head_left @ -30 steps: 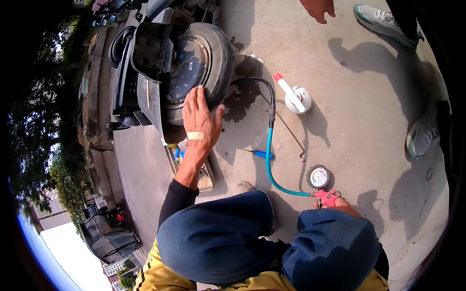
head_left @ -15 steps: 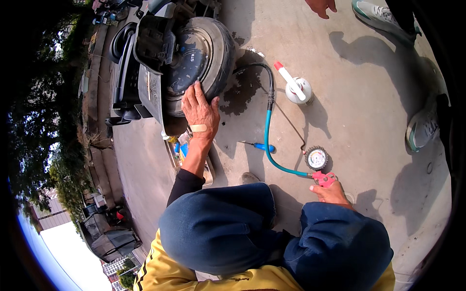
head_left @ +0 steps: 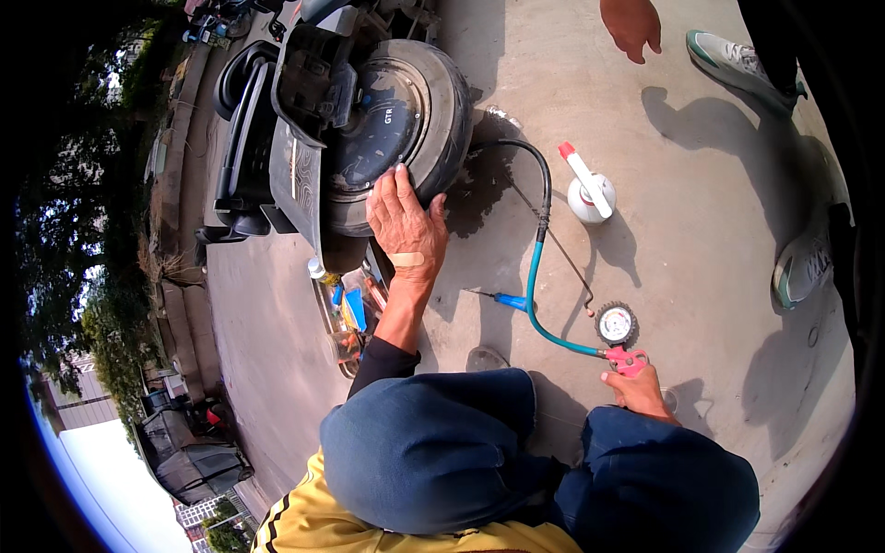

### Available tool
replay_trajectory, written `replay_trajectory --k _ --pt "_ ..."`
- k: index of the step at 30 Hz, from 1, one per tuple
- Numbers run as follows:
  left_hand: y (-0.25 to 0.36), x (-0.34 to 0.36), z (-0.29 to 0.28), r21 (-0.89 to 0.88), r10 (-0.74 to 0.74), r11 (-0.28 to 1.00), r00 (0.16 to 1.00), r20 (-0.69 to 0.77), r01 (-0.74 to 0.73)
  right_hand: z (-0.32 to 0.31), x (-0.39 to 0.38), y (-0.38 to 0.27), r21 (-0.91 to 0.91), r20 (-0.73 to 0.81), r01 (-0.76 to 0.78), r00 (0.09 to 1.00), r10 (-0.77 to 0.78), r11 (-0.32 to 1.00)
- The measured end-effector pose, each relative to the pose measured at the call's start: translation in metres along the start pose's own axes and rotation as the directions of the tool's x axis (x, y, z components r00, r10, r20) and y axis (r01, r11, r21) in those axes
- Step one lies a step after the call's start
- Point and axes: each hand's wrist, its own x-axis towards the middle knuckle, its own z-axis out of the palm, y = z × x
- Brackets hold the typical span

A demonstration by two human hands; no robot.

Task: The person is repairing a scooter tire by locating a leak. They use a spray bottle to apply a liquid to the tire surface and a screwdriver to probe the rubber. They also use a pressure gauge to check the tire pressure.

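Observation:
My left hand (head_left: 406, 224), a plaster across its wrist, lies with fingers stretched on the tyre and rim of a scooter wheel (head_left: 392, 129). The scooter rests tipped on its side, its black hub facing up. In my right hand (head_left: 638, 389) is the pink handle of a tyre inflator gun (head_left: 628, 360), my fingers wrapped round it. A round pressure gauge (head_left: 616, 324) in a black ribbed cover sits on the gun. From it a teal and black air hose (head_left: 534, 276) curves up toward the tyre; its far end is hidden behind the tyre.
A white spray bottle (head_left: 590, 198) stands right of the hose. A blue-handled screwdriver (head_left: 510, 301) and a thin metal rod (head_left: 573, 267) lie on the concrete. Left of my forearm is a tool tray (head_left: 348, 369). Another person's hand (head_left: 632, 28) and shoe (head_left: 737, 63) show at upper right.
The whole view has shifted, so things appear lower and further right. My left hand stays on the wheel and my right hand keeps hold of the inflator gun. The other person's hand reaches further into view.

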Motion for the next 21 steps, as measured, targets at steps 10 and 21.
replay_trajectory --k 10,21 --pt "0.002 0.004 -0.004 -0.057 -0.019 0.998 1.000 -0.013 0.018 0.007 0.003 0.004 0.085 -0.026 -0.001 1.000 0.004 0.996" --pt "0.003 0.003 -0.006 -0.069 -0.030 0.997 0.999 -0.014 0.029 0.006 0.004 0.009 0.048 -0.049 -0.007 0.999 0.010 0.999"
